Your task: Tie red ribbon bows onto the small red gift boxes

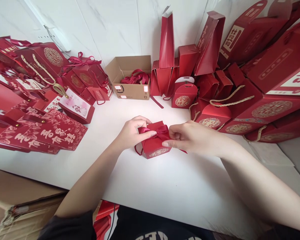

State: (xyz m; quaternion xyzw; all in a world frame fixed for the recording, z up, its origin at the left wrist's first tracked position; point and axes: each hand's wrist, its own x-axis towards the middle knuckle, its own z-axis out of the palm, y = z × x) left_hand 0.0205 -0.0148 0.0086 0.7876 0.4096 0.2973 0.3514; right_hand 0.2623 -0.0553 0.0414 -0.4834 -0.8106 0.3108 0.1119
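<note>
A small red gift box (157,151) with a gold emblem on its front stands on the white table, and a dark red satin ribbon bow (163,131) sits across its top. My left hand (135,132) is closed at the box's left side, thumb pressed on the bow's left part, fingers partly hidden behind. On the right, my right hand (190,137) is closed, with curled fingers and thumb at the ribbon beside the box's right edge. A ribbon tail pokes out beneath that hand. A thin dark red cord loops at the box's lower left.
Red printed gift bags (62,130) and boxes crowd the left. A cardboard box (132,91) at the back holds loose ribbon. Several red boxes (184,96) stack along the right, some with gold rope handles. A large carton (22,196) stands below the table's left edge.
</note>
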